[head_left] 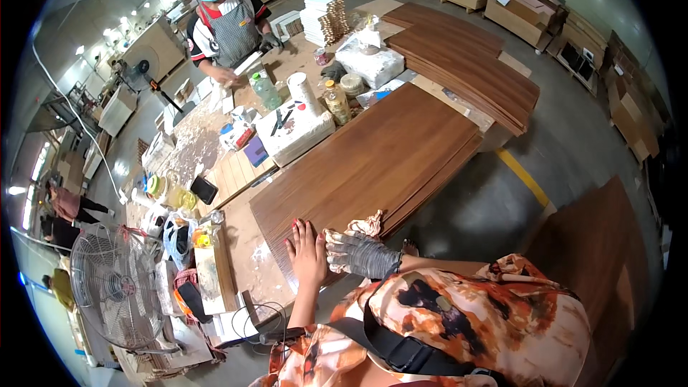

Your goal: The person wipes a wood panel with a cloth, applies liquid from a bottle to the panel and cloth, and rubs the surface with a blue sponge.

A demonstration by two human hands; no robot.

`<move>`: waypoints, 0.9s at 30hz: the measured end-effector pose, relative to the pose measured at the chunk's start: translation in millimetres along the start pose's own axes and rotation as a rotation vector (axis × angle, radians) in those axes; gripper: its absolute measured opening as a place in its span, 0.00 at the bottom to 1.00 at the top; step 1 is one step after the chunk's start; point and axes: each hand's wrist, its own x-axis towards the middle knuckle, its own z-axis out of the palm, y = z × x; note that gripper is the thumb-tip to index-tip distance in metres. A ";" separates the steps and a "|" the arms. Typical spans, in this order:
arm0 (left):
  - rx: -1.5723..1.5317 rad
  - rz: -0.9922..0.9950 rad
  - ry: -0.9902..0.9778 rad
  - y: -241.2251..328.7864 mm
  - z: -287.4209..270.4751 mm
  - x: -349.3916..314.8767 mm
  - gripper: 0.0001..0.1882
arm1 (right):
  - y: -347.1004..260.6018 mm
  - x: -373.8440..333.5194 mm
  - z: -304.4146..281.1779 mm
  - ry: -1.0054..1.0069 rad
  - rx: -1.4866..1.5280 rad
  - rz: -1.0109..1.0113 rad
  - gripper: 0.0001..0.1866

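My bare left hand (307, 254) lies flat, fingers spread, on the near left end of a brown wood-grain panel (365, 165). Just right of it, my right hand (364, 255) wears a grey glove and reaches in over the panel's near edge. Its fingers point left and are bent around a crumpled, pale brownish rag (367, 224), which sticks out at the glove's far side. Part of the rag is hidden under the hand. The panel tops a thin stack, whose edges show along the right side.
Behind the panel are a white block (294, 132), a green bottle (265, 92) and a yellow-capped bottle (336, 102). A phone (204, 190) lies left. A caged fan (118, 288) stands lower left. More brown panels (459, 64) lie far right. A person (228, 25) works across the table.
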 end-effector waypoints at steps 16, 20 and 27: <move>0.151 0.054 -0.101 5.2 -13.2 -2.1 0.51 | 114.3 -98.9 -44.0 0.253 -0.089 0.313 0.22; 0.177 0.121 -0.122 14.1 -29.3 -4.7 0.64 | 179.8 -140.9 -75.9 0.297 -0.459 0.578 0.23; 0.211 0.149 -0.139 3.3 -30.1 -9.4 0.65 | 73.2 -69.4 -39.1 0.143 -0.465 0.765 0.27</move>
